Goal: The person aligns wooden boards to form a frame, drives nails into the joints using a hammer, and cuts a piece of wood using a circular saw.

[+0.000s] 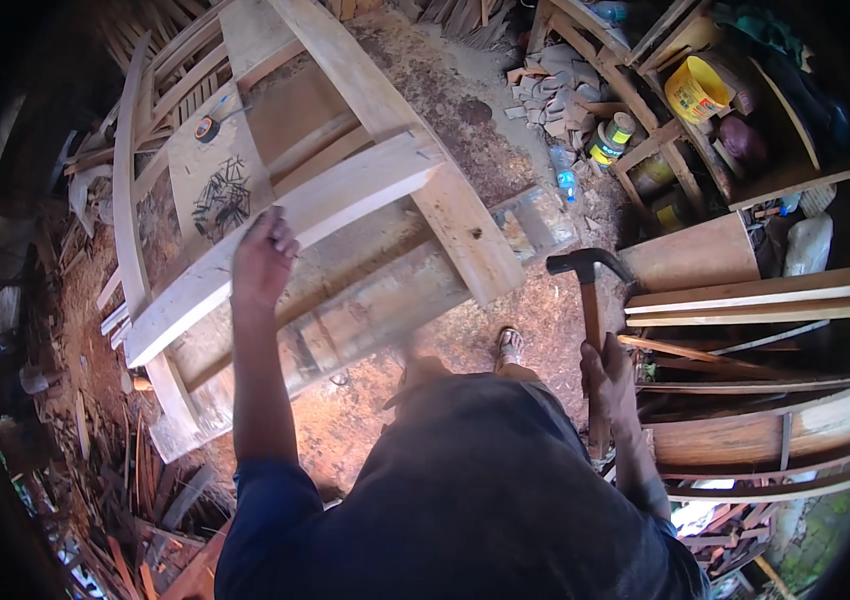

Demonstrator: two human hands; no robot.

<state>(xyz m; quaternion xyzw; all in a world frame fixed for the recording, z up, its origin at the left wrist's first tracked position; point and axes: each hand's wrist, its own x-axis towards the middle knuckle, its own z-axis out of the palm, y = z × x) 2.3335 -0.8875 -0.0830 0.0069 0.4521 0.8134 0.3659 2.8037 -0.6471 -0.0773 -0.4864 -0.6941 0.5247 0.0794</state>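
Wooden frame [345, 200] at centre, standing on the sawdust floor [505, 150]. On its left board lie a heap of nails [223, 200] and, behind them, a tape measure [207, 129]. Left hand [263, 258] on the frame's front rail. Right hand [607, 378], right of the frame, grips a hammer [590, 290]. Stacked planks [755, 295] at right; shelves with a bucket [697, 90] behind them.

A dirt floor [465, 130] strewn with sawdust and wood scraps [115, 490] fills the workshop. Rough wooden shelves [685, 150] at the upper right hold a yellow bucket [697, 88] and tins. Stacked planks [755, 295] lie along the right in daylight.
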